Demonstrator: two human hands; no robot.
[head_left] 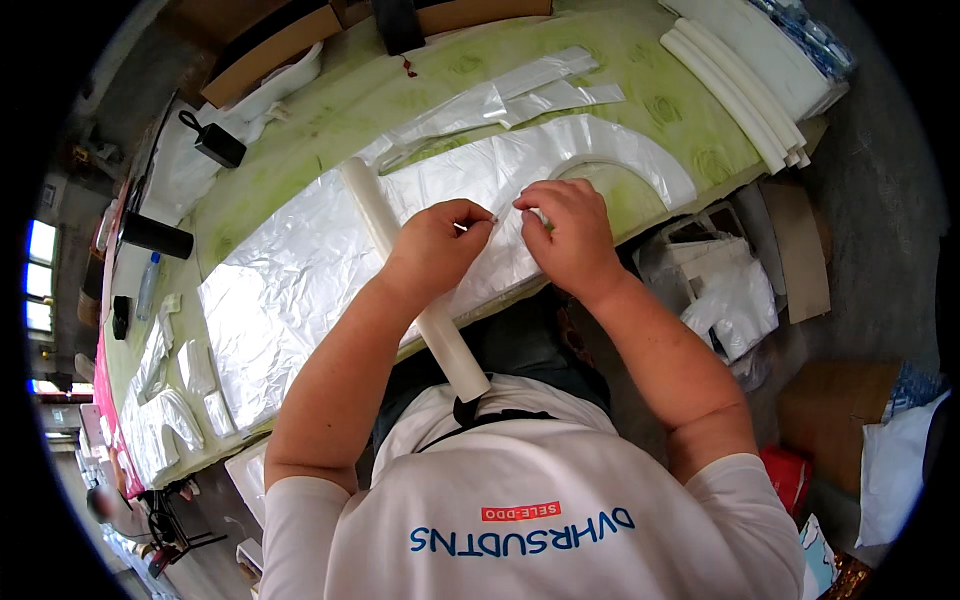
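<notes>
My left hand [440,245] is closed in a pinch, with a tiny pale bit showing at its fingertips. Just to its right, my right hand [575,232] also has thumb and fingers drawn together. What either one pinches is too small to make out. Beneath them spreads a shiny clear plastic film [290,270], wrinkled at the left. Its curved band [640,150] arches beyond my right hand. A whitish roll [370,205] lies slantwise over the film, passing under my left wrist and sticking out past the table edge toward my body.
The table's green patterned cover [690,120] bears folded film strips [500,100], several white rolls [735,95] at far right, a black box with a loop [212,140], a black cylinder [157,235] and a bottle [148,285]. Bagged goods [725,300] and a cardboard box [835,415] stand at right below.
</notes>
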